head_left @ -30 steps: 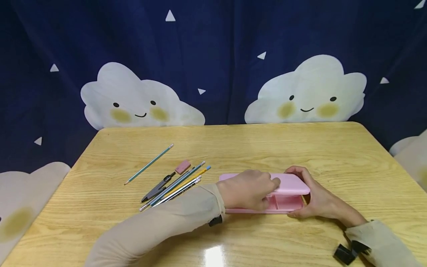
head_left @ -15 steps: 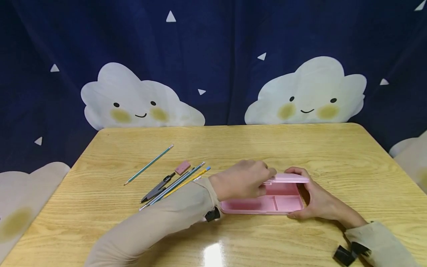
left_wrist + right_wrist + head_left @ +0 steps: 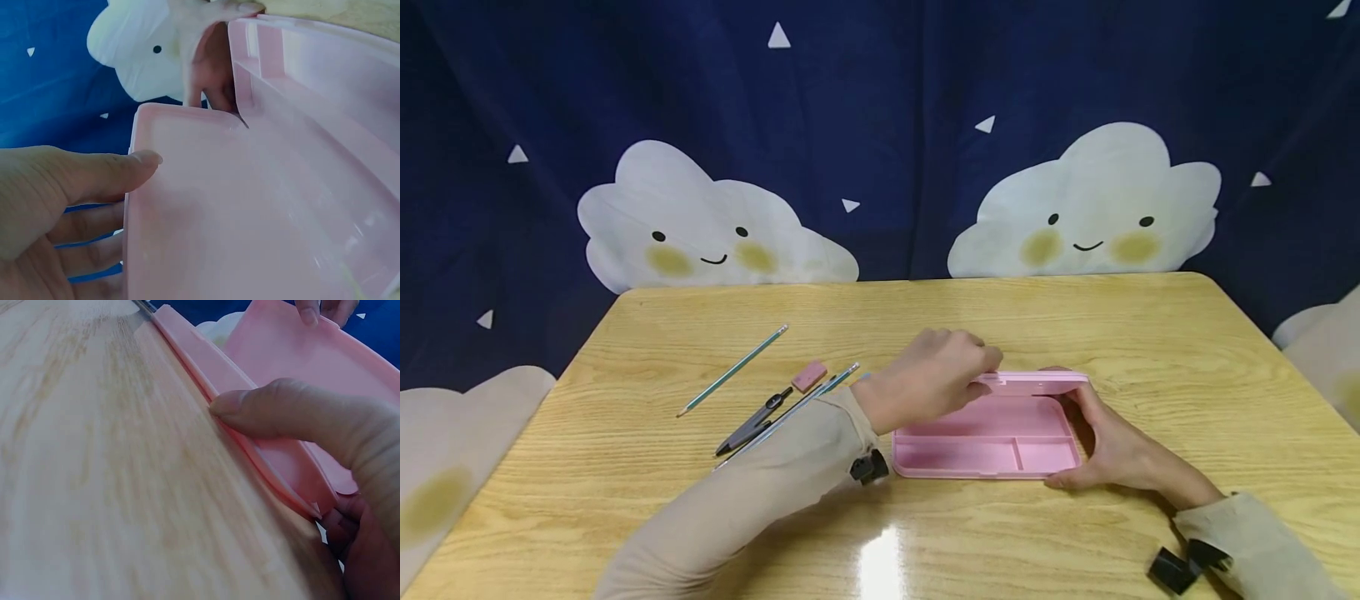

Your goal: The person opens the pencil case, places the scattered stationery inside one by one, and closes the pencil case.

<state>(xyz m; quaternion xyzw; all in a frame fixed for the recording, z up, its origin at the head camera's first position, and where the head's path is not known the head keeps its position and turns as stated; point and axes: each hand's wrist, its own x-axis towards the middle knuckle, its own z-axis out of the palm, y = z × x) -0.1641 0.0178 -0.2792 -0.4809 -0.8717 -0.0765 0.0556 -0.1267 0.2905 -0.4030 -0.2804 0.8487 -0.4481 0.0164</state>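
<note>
A pink plastic pencil case lies on the table with its lid raised and tilted back. Bare compartments with dividers show inside. My left hand pinches the lid's front edge; in the left wrist view the thumb lies on the inner face and the other fingers are behind it. At the case's right end my right hand grips the base, its thumb on the front wall in the right wrist view. Its other fingers are partly hidden behind the case.
Left of the case are a grey compass, a pink eraser and some pencils, partly covered by the left sleeve. One green pencil lies apart, farther back. A dark blue curtain hangs behind the wooden table.
My left hand has moved up and back with the lid, swinging the pencil case from partly open to wide open. The right hand has stayed at the right end of the case.
</note>
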